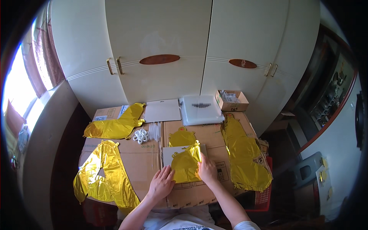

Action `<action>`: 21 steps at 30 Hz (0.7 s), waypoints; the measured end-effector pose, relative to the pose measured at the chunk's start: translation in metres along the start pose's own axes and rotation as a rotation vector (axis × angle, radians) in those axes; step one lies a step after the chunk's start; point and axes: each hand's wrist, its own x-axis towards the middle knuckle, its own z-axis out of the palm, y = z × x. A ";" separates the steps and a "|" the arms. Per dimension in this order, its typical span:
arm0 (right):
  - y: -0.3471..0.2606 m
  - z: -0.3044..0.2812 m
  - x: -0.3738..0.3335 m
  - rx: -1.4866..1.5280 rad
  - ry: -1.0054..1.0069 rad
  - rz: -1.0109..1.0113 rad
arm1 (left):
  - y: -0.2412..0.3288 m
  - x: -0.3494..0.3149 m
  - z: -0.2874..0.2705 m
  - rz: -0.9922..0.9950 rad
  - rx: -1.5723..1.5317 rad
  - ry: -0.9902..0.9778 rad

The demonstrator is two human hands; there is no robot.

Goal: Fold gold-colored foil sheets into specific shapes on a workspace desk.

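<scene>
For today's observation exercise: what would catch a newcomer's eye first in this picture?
Shiny gold foil balloons, uninflated, lie across the cardboard-covered table: a letter-shaped one at the left, a long pile at the right. In the middle, the left hand and right hand press a small folded gold balloon flat on a white sheet. Tall cream wardrobe doors rise behind.

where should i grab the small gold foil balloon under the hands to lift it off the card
Probably the small gold foil balloon's raised top right corner, pinched from above: it curls up off the white card, while the rest lies flat beneath the left hand and right hand.
</scene>
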 end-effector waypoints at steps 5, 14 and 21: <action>0.001 0.001 0.000 -0.024 0.024 -0.025 | -0.003 0.004 -0.001 -0.038 -0.041 0.012; 0.004 0.004 0.002 -0.074 -0.046 -0.032 | -0.003 0.007 -0.001 -0.067 -0.030 -0.020; 0.003 0.004 0.001 -0.172 -0.040 -0.068 | -0.001 0.006 0.003 -0.080 -0.014 0.014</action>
